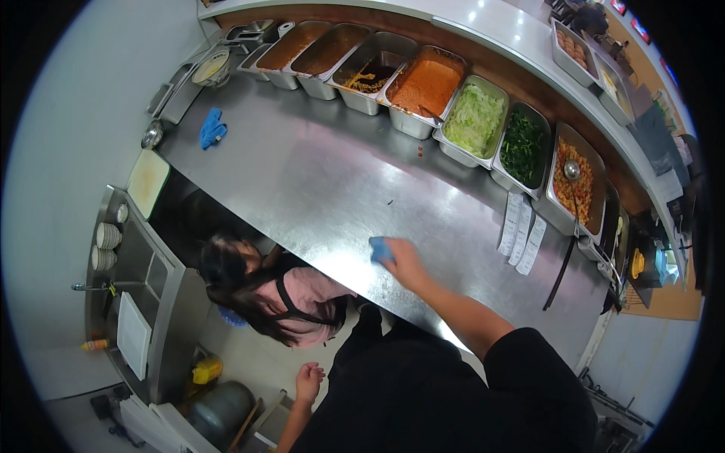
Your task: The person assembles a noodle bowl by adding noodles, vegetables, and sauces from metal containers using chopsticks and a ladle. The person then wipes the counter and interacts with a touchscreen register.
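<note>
Head view: shows the right hand [405, 264] pinched on a crumpled blue cloth [379, 249] over the steel worktop [302, 181], near its front edge, with the left hand [308, 381] well apart, empty and loosely curled. Could sweep the dark speck [390, 202] onto the co-worker [310, 302] bent low beside that edge, if wiping toward the body. Could drag the thin paper slips [523, 234], or jar the jutting ladle [572, 171] and spill diced food [587, 177], if swinging too far right. Note glossy, scuffed metal, deep rectangular pans [410, 124], crisp shredded lettuce [474, 117], thick orange sauce [429, 81], limp dark greens [522, 145].
</note>
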Available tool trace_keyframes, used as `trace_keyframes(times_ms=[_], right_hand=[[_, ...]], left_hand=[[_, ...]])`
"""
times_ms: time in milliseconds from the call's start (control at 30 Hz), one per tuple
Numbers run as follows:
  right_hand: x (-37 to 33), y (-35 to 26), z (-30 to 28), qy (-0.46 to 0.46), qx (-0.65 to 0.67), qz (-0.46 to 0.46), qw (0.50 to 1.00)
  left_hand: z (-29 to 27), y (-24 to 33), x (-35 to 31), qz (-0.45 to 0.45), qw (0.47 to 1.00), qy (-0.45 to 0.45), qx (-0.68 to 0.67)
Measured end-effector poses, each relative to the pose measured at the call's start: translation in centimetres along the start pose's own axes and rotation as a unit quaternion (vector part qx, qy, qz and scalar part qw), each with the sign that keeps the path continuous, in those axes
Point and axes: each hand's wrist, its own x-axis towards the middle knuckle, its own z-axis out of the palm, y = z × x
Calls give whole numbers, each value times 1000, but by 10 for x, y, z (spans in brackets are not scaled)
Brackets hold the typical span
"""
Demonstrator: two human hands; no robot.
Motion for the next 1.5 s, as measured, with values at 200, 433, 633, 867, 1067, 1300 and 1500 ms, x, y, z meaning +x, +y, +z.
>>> trace_keyframes(times_ms=[200,433,633,867,1067,1300,1500], right_hand=[[99,32,-33,136,104,59,984],[91,41,-36,-182,-8,-79,980],[0,23,-56,-251,-60,-208,943],[-39,-22,-17,-73,-92,-133,984],[-20,-5,5,73,12,17,997],[64,17,-15,6,-23,-112,993],[7,19,-29,-165,2,-213,963]], left_hand=[[14,-3,-24,-2,1000,9,22],[17,-33,-46,-11,999,33,32],[27,-55,-58,-37,997,67,23],[43,-40,-73,-27,994,47,98],[38,-42,-70,-32,997,49,53],[34,-56,-76,-37,997,47,41],[28,-43,-93,-46,991,60,112]])
